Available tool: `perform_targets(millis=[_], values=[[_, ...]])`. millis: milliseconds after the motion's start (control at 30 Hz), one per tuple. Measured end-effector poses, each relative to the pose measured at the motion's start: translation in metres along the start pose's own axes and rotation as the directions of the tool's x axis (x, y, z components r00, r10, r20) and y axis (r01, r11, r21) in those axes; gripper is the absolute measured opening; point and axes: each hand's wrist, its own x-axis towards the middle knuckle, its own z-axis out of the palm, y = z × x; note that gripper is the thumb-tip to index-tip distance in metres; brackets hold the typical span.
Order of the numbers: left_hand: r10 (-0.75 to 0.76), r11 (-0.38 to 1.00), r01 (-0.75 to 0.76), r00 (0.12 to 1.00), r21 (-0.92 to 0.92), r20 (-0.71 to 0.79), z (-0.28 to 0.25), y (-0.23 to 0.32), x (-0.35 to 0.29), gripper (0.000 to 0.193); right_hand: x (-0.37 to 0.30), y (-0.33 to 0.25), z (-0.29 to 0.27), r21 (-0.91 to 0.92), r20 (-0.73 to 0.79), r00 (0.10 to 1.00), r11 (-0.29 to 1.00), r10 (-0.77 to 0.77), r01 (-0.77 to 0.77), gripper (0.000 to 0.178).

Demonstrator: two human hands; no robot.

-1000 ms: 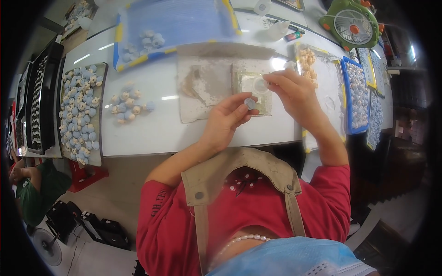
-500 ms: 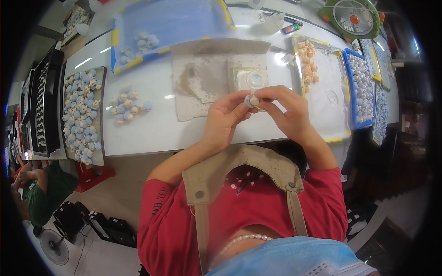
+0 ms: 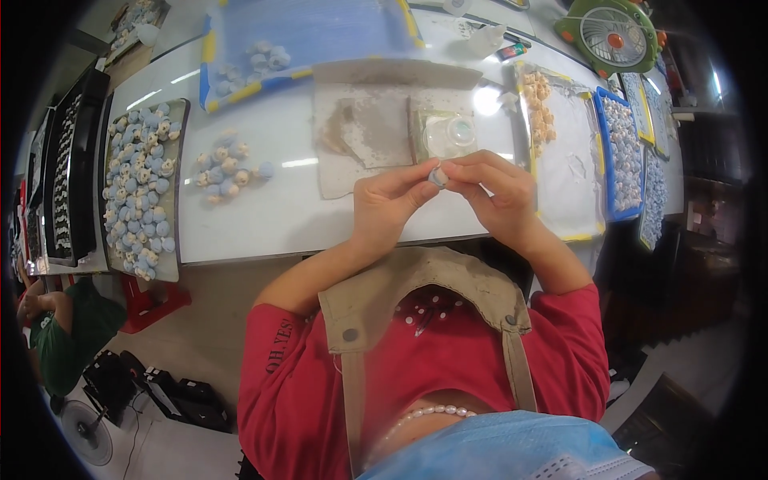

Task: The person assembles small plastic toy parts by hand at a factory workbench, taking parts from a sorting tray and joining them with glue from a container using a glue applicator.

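Note:
Over the table's near edge, a small blue-and-cream figurine [image 3: 438,177] is pinched between the fingertips of both my hands. My left hand [image 3: 382,206] grips it from the left, and my right hand [image 3: 502,196] has thumb and forefinger on its other side. Fingers cover much of the piece. Just beyond the hands lies a stained cardboard sheet [image 3: 338,182], bearing a small clear round container [image 3: 462,130]. Left of the cardboard, a loose heap of similar blue-and-cream figurines [image 3: 228,172] rests on the white tabletop [image 3: 264,228].
Further left stands a tray [image 3: 178,152] full of figurines. At the back is a large blue tray [image 3: 336,32] with a few blue pieces. To the right are a paper-lined tray [image 3: 568,184] with orange pieces, a filled blue tray [image 3: 632,212] and a green fan [image 3: 612,40].
The figurine has turned between my fingertips and less of it shows. My right fingers have closed in nearer to the left ones. The whole view has shifted slightly.

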Motion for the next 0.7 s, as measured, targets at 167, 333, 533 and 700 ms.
perform_targets(millis=[167,333,533,700], values=[[-0.265,0.909,0.269,0.963,-0.318,0.055,-0.002,0.006,-0.006,0.033,0.007,-0.003,0.003,-0.041,0.031,0.997,0.997,-0.067,0.068,0.029],[-0.242,0.841,0.342,0.931,-0.419,0.275,-0.005,0.003,-0.008,0.041,0.011,-0.002,0.011,-0.044,-0.030,0.975,0.975,-0.218,0.217,0.034],[-0.354,0.802,0.464,0.877,-0.376,0.327,0.009,0.014,-0.009,0.039,-0.003,0.001,0.002,0.023,-0.013,0.988,0.988,-0.154,0.154,0.035],[-0.430,0.731,0.558,0.824,-0.393,0.369,0.020,0.025,-0.004,0.044,-0.018,0.005,-0.009,0.049,-0.007,0.991,0.990,-0.130,0.130,0.034]])
